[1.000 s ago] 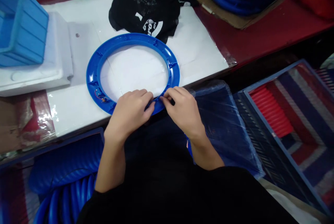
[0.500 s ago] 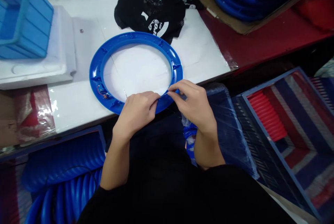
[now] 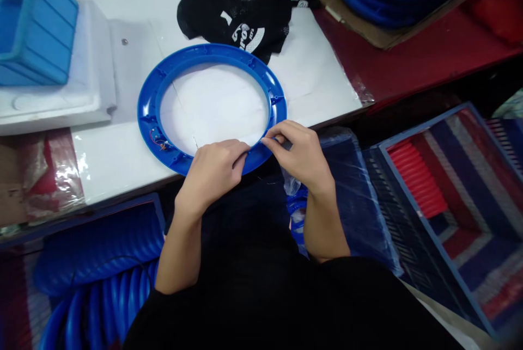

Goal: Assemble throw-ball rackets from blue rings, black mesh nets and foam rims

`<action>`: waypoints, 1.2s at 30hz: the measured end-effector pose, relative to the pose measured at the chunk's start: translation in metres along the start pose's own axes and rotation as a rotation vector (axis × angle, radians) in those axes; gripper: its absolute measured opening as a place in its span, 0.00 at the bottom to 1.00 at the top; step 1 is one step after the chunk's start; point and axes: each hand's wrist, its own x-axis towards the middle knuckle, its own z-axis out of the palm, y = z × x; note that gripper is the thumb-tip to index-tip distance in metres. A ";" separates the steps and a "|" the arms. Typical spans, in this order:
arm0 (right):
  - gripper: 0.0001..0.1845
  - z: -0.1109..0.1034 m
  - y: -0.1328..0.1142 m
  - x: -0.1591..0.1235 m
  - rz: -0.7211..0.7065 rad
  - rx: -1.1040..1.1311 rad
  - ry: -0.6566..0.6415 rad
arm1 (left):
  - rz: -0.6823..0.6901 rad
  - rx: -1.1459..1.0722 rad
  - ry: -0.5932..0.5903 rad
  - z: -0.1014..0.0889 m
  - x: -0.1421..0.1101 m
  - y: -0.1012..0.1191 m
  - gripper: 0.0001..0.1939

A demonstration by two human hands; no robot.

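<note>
A blue plastic ring (image 3: 169, 69) lies on the white-covered table, its hollow, ribbed side facing up. A small cluster of electronic parts with thin wires (image 3: 159, 140) sits in the channel at its near left. Over the near rim, my left hand (image 3: 218, 167) is closed in a pinch. My right hand (image 3: 300, 154) pinches at the near right of the rim, a short gap from the left fingertips. Whatever the fingertips hold is too small to make out. Beside the left knuckles a thin silvery strand (image 3: 195, 142) sticks up inside the ring.
Behind the ring lies a black cloth (image 3: 232, 7) with white print. A blue bin (image 3: 51, 29) stands on white foam (image 3: 96, 67) at the left. Blue rings fill a carton (image 3: 378, 40) at back right. Crates holding blue (image 3: 102, 252) and red rings (image 3: 417, 178) stand below the table.
The view has shifted slightly, so the table things sit a little higher and further left. Both hands keep their pinches at the rim, with the gap between them slightly changed.
</note>
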 end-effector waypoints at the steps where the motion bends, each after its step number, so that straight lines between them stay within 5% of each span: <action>1: 0.08 0.001 0.002 -0.001 0.002 0.008 -0.001 | 0.007 0.004 0.001 0.000 0.000 0.000 0.12; 13: 0.09 -0.002 -0.003 0.002 0.094 0.022 -0.057 | 0.113 0.160 -0.038 0.004 -0.004 -0.004 0.15; 20: 0.11 0.006 -0.007 -0.005 0.097 -0.048 -0.009 | -0.061 0.234 -0.115 -0.005 0.004 0.026 0.12; 25: 0.12 0.009 -0.009 -0.007 0.092 -0.081 -0.009 | -0.186 0.272 -0.105 0.007 0.020 0.047 0.13; 32: 0.07 -0.008 -0.007 -0.006 0.034 -0.009 -0.132 | -0.231 0.216 -0.046 0.017 0.023 0.041 0.12; 36: 0.02 -0.016 0.000 0.001 0.054 0.020 -0.028 | -0.215 0.172 -0.048 0.015 0.022 0.036 0.12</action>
